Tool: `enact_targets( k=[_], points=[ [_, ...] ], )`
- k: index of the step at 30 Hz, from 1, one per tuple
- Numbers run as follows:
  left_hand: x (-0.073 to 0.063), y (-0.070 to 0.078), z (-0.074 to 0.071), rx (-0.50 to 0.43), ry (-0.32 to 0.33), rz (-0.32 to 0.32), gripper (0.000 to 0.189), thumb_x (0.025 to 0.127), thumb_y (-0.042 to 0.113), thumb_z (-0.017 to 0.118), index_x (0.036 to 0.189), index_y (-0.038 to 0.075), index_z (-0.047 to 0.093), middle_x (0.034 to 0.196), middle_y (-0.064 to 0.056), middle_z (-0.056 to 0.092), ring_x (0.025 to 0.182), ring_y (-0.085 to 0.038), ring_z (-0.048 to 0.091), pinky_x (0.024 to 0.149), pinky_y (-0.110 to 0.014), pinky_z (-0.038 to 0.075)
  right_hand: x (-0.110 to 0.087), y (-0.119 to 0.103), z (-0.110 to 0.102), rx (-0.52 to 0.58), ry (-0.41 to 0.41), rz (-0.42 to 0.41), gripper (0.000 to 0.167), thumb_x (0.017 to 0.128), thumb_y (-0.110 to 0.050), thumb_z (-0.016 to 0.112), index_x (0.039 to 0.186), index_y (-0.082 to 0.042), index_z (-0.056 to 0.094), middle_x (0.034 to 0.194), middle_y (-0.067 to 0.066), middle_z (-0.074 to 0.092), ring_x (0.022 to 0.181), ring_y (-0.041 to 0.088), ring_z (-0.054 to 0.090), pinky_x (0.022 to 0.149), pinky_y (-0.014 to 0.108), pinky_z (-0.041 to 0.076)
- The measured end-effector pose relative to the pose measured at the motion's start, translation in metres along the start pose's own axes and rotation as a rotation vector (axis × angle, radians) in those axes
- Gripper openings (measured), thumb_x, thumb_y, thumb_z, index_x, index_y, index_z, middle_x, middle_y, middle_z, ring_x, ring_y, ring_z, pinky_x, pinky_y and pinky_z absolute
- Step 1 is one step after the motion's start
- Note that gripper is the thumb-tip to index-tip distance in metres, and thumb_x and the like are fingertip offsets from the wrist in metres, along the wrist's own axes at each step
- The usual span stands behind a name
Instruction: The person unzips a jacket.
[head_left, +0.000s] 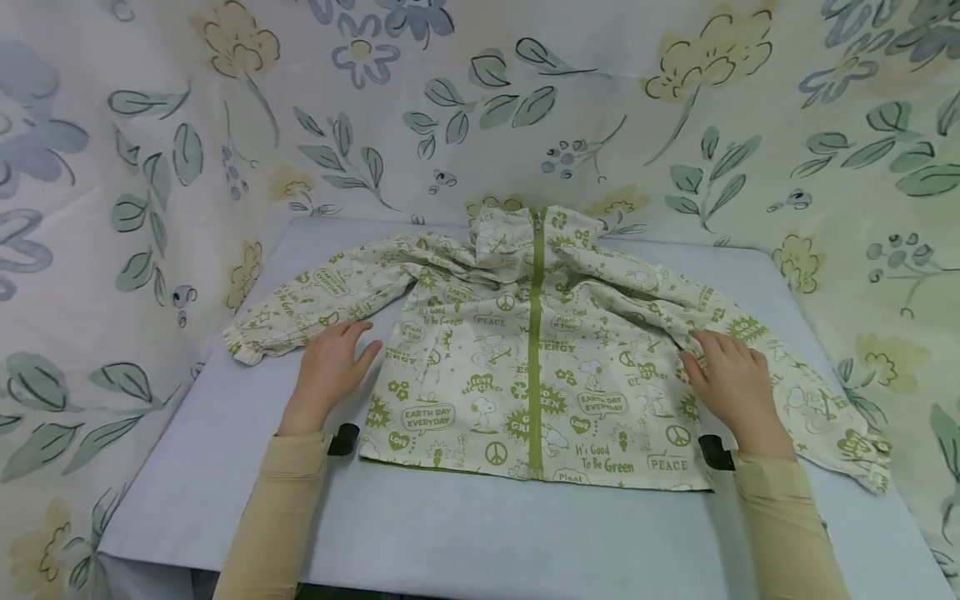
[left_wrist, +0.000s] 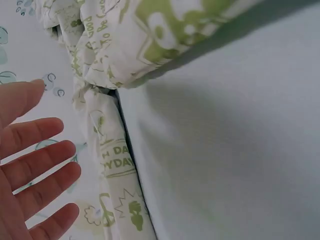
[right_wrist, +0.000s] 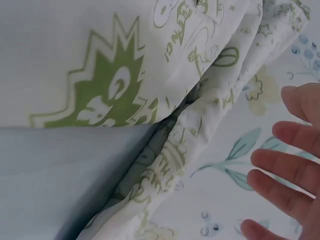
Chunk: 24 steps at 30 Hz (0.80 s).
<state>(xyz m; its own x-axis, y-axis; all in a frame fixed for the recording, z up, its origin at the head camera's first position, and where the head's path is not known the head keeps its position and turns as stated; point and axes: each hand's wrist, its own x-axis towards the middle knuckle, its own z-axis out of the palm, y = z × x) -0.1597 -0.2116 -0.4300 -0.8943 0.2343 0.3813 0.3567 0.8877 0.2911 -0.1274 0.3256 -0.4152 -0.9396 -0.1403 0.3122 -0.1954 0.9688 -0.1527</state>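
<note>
- Jacket, cream with green print, lies flat on the white-covered table, in its middle, with the front side up.
- We see that its collar points away from the person, to the floral cloth behind, and its hem lies toward the person.
- The green zip is closed and runs almost straight from collar to hem, along the length of the body.
- The longest extent, however, goes crosswise, from cuff to cuff: the left-side sleeve and the right-side sleeve both slant outward and toward the person.
- We notice that the right-side cuff lies nearer to the person than the left-side cuff.
- The left hand is at the gap between body and left-side sleeve; its fingers are apart and rather straight, and it holds nothing.
- The right hand is above the place where body and right-side sleeve meet; its fingers are also spread, with nothing between them.
- We cannot tell with certainty whether the fingertips touch the fabric.
- Each wrist carries a black device, just beside the beige sleeve of the person.
</note>
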Motion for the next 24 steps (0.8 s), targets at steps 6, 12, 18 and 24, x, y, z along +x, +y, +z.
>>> enact_targets(
  k=[6, 12, 18, 24],
  points=[
    [0.017, 0.007, 0.000, -0.005, -0.019, -0.003, 0.033, 0.092, 0.026, 0.060, 0.116, 0.003, 0.062, 0.110, -0.019, 0.060, 0.099, -0.036, 0.055, 0.079, -0.052, 0.044, 0.021, -0.011, 0.003, -0.006, 0.062, -0.067, 0.029, 0.092, -0.016, 0.057, 0.116, -0.001, 0.058, 0.110, 0.024, 0.058, 0.104, 0.043, 0.048, 0.085, 0.062, 0.032],
    [0.037, 0.019, 0.001, -0.023, -0.044, 0.011, 0.033, 0.092, 0.027, 0.060, 0.115, 0.004, 0.063, 0.112, -0.017, 0.060, 0.101, -0.036, 0.054, 0.083, -0.051, 0.043, 0.045, -0.030, 0.007, -0.002, 0.148, -0.113, 0.026, 0.093, -0.018, 0.055, 0.112, -0.001, 0.061, 0.104, 0.021, 0.062, 0.099, 0.039, 0.051, 0.081, 0.059, 0.037],
    [0.057, 0.032, 0.010, -0.060, -0.083, 0.005, 0.033, 0.093, 0.027, 0.058, 0.117, 0.004, 0.061, 0.117, -0.017, 0.058, 0.107, -0.036, 0.052, 0.087, -0.052, 0.040, 0.062, -0.053, 0.010, 0.026, 0.211, -0.158, 0.023, 0.092, -0.017, 0.057, 0.106, 0.000, 0.063, 0.101, 0.021, 0.063, 0.096, 0.039, 0.053, 0.078, 0.058, 0.039],
    [0.068, 0.047, 0.021, -0.097, -0.094, -0.002, 0.036, 0.094, 0.028, 0.057, 0.123, 0.006, 0.058, 0.118, -0.015, 0.057, 0.103, -0.033, 0.053, 0.086, -0.048, 0.043, 0.071, -0.069, 0.018, 0.042, 0.280, -0.191, 0.021, 0.092, -0.016, 0.058, 0.103, 0.001, 0.065, 0.096, 0.021, 0.064, 0.088, 0.040, 0.055, 0.071, 0.058, 0.041]
  ],
)
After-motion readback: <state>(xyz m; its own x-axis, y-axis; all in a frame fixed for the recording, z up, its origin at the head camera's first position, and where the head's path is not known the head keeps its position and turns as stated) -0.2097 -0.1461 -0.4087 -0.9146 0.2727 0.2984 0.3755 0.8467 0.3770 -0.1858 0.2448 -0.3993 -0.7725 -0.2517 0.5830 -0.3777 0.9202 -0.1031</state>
